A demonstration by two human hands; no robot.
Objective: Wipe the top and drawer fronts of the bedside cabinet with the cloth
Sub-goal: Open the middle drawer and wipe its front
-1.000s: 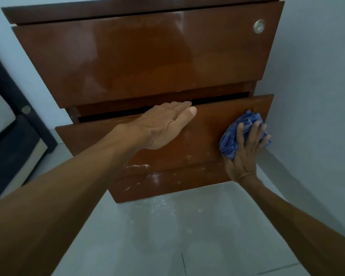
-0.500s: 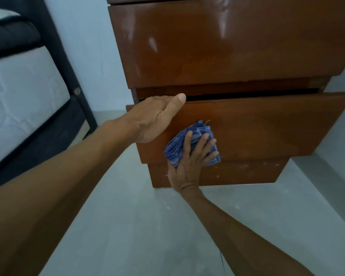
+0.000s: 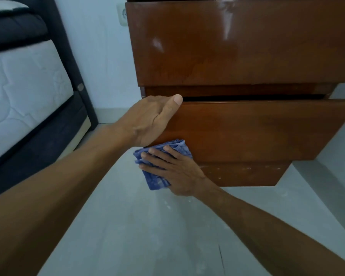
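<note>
Pale grey floor [image 3: 139,226], smooth and dusty with white specks, fills the near ground from 6 o'clock upward; both bare forearms cross it toward the cabinet.

Right hand [image 3: 173,172], just below centre: fingers spread flat, palm pressing the cloth [image 3: 157,176] against the lower left corner of the lower drawer front [image 3: 257,132]. No closed grasp; the cloth is pinned by flat pressure, judged to be so held for a wiping stroke. Cloth: blue, soft, folded into a thick pad with ribbed layered edges, part of it hanging past the drawer's left edge.

Left hand [image 3: 153,118], centre, at 11 o'clock of the cloth: open and holding nothing, palm laid over the drawer's upper left corner, thumb along its top edge. Probable purpose: to steady the drawer, which stands slightly pulled out, against the push of wiping.

Cabinet, from centre to 1 o'clock: reddish-brown wood, glossy varnish. Lower drawer front flat, rectangular. Base panel [image 3: 247,174] beneath it scuffed, with white flecks. Upper drawer front [image 3: 237,42] larger, showing window glare and faint smears. The top is out of view.

Bed [image 3: 24,82], at 9 to 10 o'clock: white quilted mattress in a dark frame.

Wall socket [image 3: 122,14], at 11 o'clock: white, on a pale wall.
</note>
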